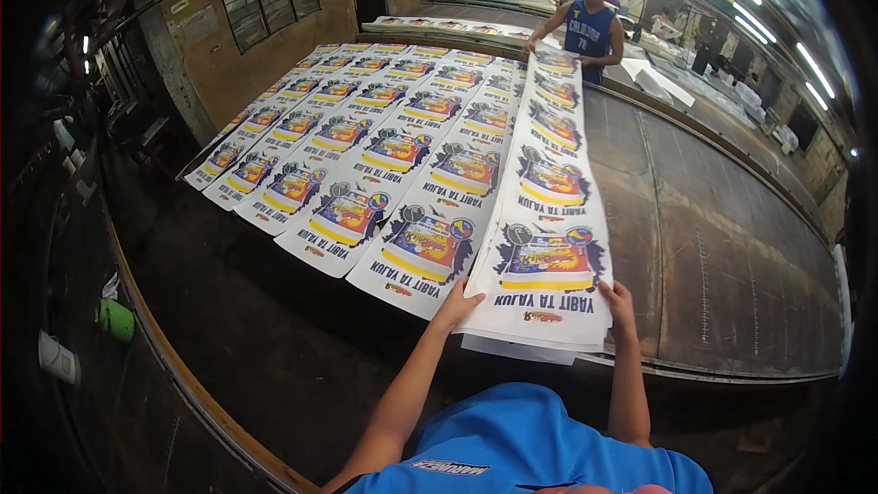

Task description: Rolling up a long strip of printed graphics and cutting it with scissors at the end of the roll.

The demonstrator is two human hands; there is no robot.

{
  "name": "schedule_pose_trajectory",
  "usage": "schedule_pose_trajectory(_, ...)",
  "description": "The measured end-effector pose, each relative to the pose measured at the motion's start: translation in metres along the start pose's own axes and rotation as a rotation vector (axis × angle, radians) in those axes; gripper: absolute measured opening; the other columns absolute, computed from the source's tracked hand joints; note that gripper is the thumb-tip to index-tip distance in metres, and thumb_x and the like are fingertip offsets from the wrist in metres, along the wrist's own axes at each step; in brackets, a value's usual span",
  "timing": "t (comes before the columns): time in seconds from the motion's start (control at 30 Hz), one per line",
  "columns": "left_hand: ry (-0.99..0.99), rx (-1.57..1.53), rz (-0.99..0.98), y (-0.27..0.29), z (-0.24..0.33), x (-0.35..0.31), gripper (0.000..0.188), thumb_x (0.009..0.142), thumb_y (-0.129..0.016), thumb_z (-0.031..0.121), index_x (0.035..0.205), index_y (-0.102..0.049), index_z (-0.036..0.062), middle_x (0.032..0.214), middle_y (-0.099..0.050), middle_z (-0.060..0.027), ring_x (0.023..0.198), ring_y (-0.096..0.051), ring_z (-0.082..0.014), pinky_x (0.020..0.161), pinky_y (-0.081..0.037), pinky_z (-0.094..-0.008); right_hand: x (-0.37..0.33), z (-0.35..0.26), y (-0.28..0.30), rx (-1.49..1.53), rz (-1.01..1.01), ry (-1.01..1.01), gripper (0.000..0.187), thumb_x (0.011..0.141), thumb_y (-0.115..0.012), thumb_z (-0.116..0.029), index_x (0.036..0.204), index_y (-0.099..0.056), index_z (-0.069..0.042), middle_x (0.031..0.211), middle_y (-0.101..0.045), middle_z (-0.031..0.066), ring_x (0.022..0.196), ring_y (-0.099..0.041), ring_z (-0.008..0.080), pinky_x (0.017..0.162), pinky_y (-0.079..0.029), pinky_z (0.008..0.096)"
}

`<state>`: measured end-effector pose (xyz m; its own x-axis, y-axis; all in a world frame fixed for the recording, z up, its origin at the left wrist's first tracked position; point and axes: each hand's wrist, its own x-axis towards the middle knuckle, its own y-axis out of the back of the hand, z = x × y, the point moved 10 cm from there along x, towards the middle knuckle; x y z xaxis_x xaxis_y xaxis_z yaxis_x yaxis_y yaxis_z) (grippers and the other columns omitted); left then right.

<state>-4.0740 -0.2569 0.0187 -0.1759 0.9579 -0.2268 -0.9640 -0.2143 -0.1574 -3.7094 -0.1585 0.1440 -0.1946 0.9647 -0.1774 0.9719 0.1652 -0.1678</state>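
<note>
A long white strip of printed fabric or paper, with a repeated yellow, red and blue design, stretches away from me over the table. My left hand grips its near left edge, and my right hand grips the near right edge. At the far end a co-worker in a blue sleeveless top holds the same strip. Several similar printed strips lie side by side to the left, partly overlapping. Beneath my strip, the corner of another white sheet shows. My fingertips under the strip are hidden.
The dark, worn table extends to the right, with a raised rail along its far side. Behind it stand more long tables with white sheets. On the left are a curved table edge, a green container and a white bucket.
</note>
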Motion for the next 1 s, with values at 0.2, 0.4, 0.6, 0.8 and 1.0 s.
schedule_pose_trajectory(0.2,0.192,0.571,0.156,0.016,-0.077,0.004,0.098,0.081,-0.080,0.028,0.152,-0.022,-0.0068,0.147,-0.031,-0.0386,0.139,-0.035,-0.0503,0.115,-0.035,-0.0483,0.033,0.125,0.062,-0.407,0.188,-0.083,0.027,0.085,-0.077,-0.018,0.097,-0.069,0.004,0.085,-0.071,0.0085,0.070,-0.066,0.0144,0.063,-0.052,0.0304)
schedule_pose_trajectory(0.4,0.113,0.683,0.064,0.001,-0.098,0.014,0.101,0.081,-0.079,0.026,0.153,-0.017,-0.0065,0.152,-0.027,-0.0372,0.143,-0.032,-0.0484,0.117,-0.034,-0.0460,0.022,0.181,0.112,-0.721,0.364,-0.204,0.060,0.078,-0.080,-0.021,0.124,-0.056,0.008,0.112,-0.068,0.0232,0.100,-0.067,0.0283,0.084,-0.053,0.0376)
schedule_pose_trajectory(0.6,0.105,0.666,0.017,-0.003,-0.105,0.039,0.095,0.079,-0.080,0.027,0.149,-0.025,-0.0071,0.142,-0.044,-0.0349,0.130,-0.050,-0.0433,0.109,-0.043,-0.0430,0.027,0.186,0.090,-0.698,0.311,-0.175,0.055,0.078,-0.079,-0.014,0.122,-0.054,0.009,0.100,-0.069,0.0166,0.083,-0.068,0.0242,0.071,-0.054,0.0369)
schedule_pose_trajectory(0.8,0.112,0.518,-0.039,0.007,-0.049,0.027,0.052,0.081,-0.078,0.028,0.121,-0.065,-0.0016,0.113,-0.070,-0.0226,0.109,-0.067,-0.0355,0.094,-0.052,-0.0417,0.001,0.184,0.043,-0.137,0.084,-0.426,0.035,0.085,-0.064,-0.001,0.118,-0.060,0.009,0.104,-0.071,0.0195,0.085,-0.072,0.0279,0.079,-0.060,0.0385)
schedule_pose_trajectory(1.0,-0.102,0.634,0.032,0.054,0.059,0.018,0.048,0.084,-0.076,0.030,0.118,-0.067,-0.0020,0.114,-0.071,-0.0208,0.107,-0.068,-0.0333,0.092,-0.052,-0.0400,-0.023,0.197,-0.044,0.251,-0.068,-0.528,0.042,0.088,-0.061,-0.009,0.127,-0.054,0.007,0.111,-0.070,0.0190,0.095,-0.072,0.0279,0.085,-0.060,0.0404)
